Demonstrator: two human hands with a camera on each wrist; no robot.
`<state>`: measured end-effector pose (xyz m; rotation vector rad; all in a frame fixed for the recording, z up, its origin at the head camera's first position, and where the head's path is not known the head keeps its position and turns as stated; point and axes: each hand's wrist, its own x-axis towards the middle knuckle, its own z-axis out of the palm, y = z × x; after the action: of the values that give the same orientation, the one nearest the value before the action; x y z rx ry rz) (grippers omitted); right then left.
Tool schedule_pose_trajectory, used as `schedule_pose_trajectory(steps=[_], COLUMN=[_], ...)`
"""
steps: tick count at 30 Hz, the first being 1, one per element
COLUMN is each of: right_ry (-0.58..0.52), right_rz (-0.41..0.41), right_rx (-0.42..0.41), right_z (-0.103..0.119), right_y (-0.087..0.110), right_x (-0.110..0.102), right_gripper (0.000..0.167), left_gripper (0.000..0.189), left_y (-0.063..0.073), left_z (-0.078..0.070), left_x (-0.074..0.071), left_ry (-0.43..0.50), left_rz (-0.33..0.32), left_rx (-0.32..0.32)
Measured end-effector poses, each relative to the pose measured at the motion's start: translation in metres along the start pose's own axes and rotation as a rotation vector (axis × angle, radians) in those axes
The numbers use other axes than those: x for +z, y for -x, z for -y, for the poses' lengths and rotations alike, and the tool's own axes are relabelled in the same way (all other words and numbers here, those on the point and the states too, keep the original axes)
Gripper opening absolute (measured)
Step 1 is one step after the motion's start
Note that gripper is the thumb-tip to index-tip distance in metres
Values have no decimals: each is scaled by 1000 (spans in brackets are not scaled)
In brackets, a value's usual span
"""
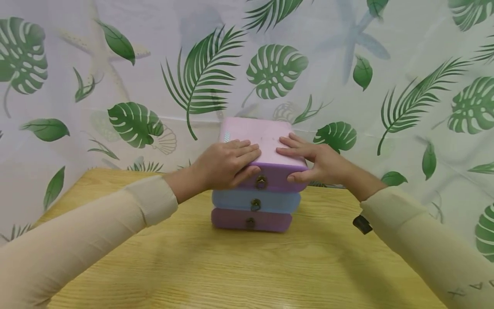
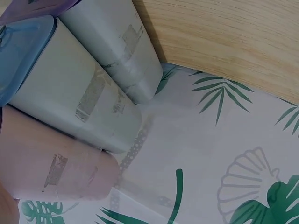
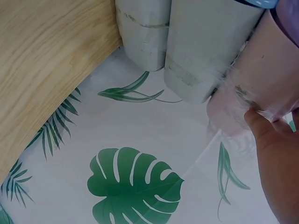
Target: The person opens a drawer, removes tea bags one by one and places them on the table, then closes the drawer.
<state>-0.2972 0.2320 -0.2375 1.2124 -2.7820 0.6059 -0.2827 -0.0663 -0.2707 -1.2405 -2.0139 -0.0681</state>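
Three small drawer units stand stacked on the table. The uppermost has a pink body (image 1: 254,128) and a purple drawer front (image 1: 278,182). Under it come a blue drawer front (image 1: 278,201) and a mauve drawer front (image 1: 270,221), each with a dark ring pull. My left hand (image 1: 233,163) rests across the left of the pink top, fingers extended and thumb at the front edge. On the opposite side my right hand (image 1: 316,156) lies with spread fingers on the top, its thumb against the purple front. Worn tape patches (image 2: 91,95) mark the units' sides in the left wrist view.
The wooden table (image 1: 162,270) carries the stack near its back edge. Behind hangs a pale cloth (image 1: 239,25) printed with green leaves, starfish and shells. A small black object (image 1: 362,224) shows under the right sleeve cuff.
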Motion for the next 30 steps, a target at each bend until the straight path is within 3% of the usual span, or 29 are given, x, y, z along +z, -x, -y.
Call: schedule_pose_trajectory(steps=[9,14,18,24,30], right_ry=[19,-36,-66,-50,4], right_rz=[-23,-37,-33,-42,-37], right_rx=[27,-42,-47,0,25], right_z=[-11,-10,-4,-4,-10], right_y=[27,0,-18,-20,-19], right_x=[-13,-2,5,6,6], right_gripper=[70,69,68,69,69], left_gripper=[44,42,41,40,38], left_y=[-21,-6,5,5,1], left_z=[-15,3,15,20,19], left_x=[21,9,2,5,15], left_ry=[-4,-43,-63,-49,-36], left_rz=[-8,7,-5,-37,-60], left_rx=[15,-3,11,32,-3])
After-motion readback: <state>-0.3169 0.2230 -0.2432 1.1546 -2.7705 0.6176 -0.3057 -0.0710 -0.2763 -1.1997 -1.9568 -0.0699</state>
